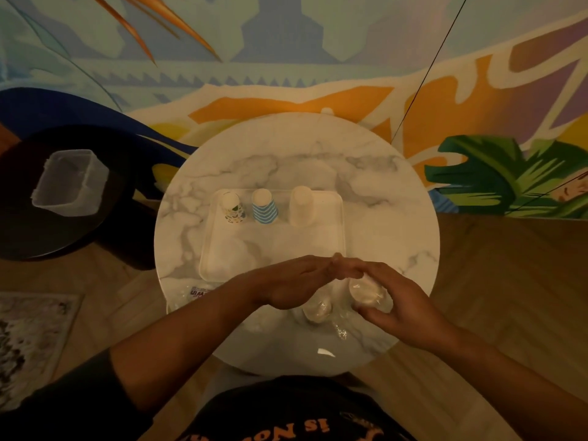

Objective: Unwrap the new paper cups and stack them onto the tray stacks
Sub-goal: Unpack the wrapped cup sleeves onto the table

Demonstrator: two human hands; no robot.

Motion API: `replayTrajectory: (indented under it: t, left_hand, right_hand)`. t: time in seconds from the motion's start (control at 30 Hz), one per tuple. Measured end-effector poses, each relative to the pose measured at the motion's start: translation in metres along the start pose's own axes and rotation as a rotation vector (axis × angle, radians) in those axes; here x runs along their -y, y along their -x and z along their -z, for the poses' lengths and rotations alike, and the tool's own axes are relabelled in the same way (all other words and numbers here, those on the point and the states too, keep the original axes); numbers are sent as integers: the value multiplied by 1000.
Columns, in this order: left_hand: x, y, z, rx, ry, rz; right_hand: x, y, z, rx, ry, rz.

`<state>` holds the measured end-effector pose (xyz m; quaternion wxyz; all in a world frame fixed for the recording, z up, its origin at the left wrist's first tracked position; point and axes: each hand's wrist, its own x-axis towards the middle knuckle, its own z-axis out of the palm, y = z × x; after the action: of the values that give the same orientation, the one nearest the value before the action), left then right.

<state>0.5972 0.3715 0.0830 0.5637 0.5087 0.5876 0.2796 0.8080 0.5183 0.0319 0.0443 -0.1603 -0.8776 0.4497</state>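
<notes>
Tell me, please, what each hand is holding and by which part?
The right hand grips the wrapped cups around their side; the left hand lies flat over them, gripping nothing visible.

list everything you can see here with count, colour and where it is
table: 1, round white marble, centre
tray: 1, clear, on the table
cup stacks: 3, upside down along the tray's far edge; patterned at left, blue striped in the middle, plain white at right
wrapped cups: 2 clear-wrapped bundles, pale, near table edge, under the hands
label scrap: 1, white with print, near-left table edge
plastic tub: 1, clear, on the dark stool at left
stool: 1, black, left of table
left hand: fingers straight, over the wrapped cups
right hand: curled around one wrapped bundle
</notes>
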Motion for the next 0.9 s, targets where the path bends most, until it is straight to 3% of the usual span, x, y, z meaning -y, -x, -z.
replayTrajectory:
  t: [0.23,0.37,0.9]
  left_hand:
    - [4,21,22,-167,-64,14]
    - [13,35,36,-239,-151,54]
    - [34,77,78,-486,110,63]
  right_hand:
    - [-4,4,6,16,129,40]
    - [0,6,7,107,137,77]
    - [22,-25,57,427,118,-13]
